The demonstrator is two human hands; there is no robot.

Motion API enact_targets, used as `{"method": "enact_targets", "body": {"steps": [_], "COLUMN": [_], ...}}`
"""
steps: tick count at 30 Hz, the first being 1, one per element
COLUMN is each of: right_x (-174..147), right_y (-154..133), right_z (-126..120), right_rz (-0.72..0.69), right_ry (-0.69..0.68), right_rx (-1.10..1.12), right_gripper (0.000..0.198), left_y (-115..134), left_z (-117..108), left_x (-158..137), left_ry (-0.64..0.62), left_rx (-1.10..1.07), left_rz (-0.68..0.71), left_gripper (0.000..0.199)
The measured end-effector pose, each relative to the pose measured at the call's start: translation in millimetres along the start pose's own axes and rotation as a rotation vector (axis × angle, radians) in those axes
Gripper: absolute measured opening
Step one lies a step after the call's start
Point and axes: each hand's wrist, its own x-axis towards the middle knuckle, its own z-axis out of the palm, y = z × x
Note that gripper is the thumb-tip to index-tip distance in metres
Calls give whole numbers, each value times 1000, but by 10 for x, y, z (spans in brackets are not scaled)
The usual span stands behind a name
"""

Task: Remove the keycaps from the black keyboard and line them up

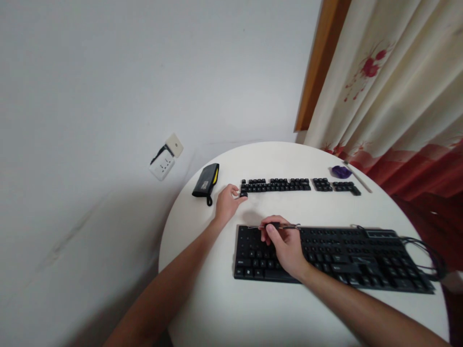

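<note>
My left hand (226,202) pinches a black keycap (243,195) at the left end of the loose keycaps (278,186), which lie in rows on the table. Thumb and forefinger are on either side of that keycap, down at the tabletop. Over the left part of the black keyboard (340,258), my right hand (284,241) holds a wire keycap puller (274,225) with a dark handle. Thin wires stick out from both ends of the handle. On the keyboard, the upper left area shows key places without caps, while the lower rows still carry theirs.
A dark pouch (207,180) with a yellow edge lies left of the keycaps. A purple cloth (341,172) and a thin brush-like stick (358,177) lie at the back right. The keyboard's cable (427,255) coils at the right of the round white table (202,270).
</note>
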Motion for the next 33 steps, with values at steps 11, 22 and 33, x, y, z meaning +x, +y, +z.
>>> {"method": "enact_targets", "body": {"steps": [11, 22, 33], "right_x": [6, 3, 30], "right_y": [-24, -47, -70], "right_z": [12, 23, 14], "right_rz": [-4, -1, 14], "right_ry": [-18, -19, 6], "right_rx": [-10, 0, -21], "right_gripper": [17, 16, 15], "left_y": [33, -2, 52], "left_z": [11, 28, -31], "left_x": [-1, 5, -18], "left_ry": [-6, 11, -7], "left_rx": [-18, -33, -48], "left_rz": [-15, 1, -6], "left_gripper": [29, 29, 28]}}
